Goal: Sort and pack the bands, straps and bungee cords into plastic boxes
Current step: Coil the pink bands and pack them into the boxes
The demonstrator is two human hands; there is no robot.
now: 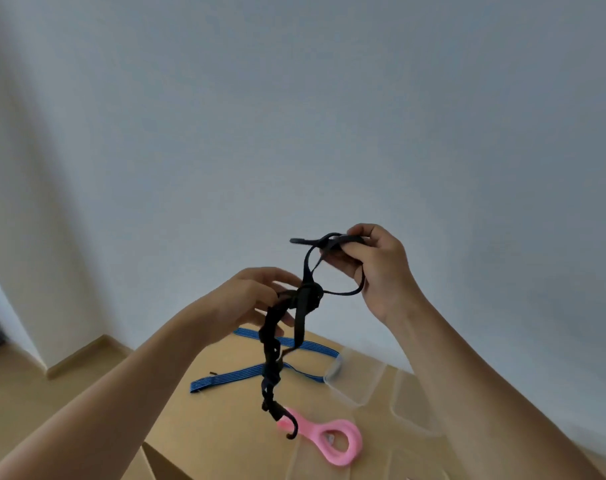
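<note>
The left hand [256,299] pinches the knotted middle of the black bungee cord [296,306], held up over the table [218,427]. Below that pinch the tangled tail hangs limp to a hook, above the blue striped strap [225,377] and pink loop [332,441]. Right of it, the right hand [374,268] pinches the upper loop. The cord looks light, soft and springy; gripping near the knot and hook ends should tame it.

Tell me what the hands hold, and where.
Right hand pinches the black bungee cord near its upper hook; left hand holds its knotted middle.
</note>
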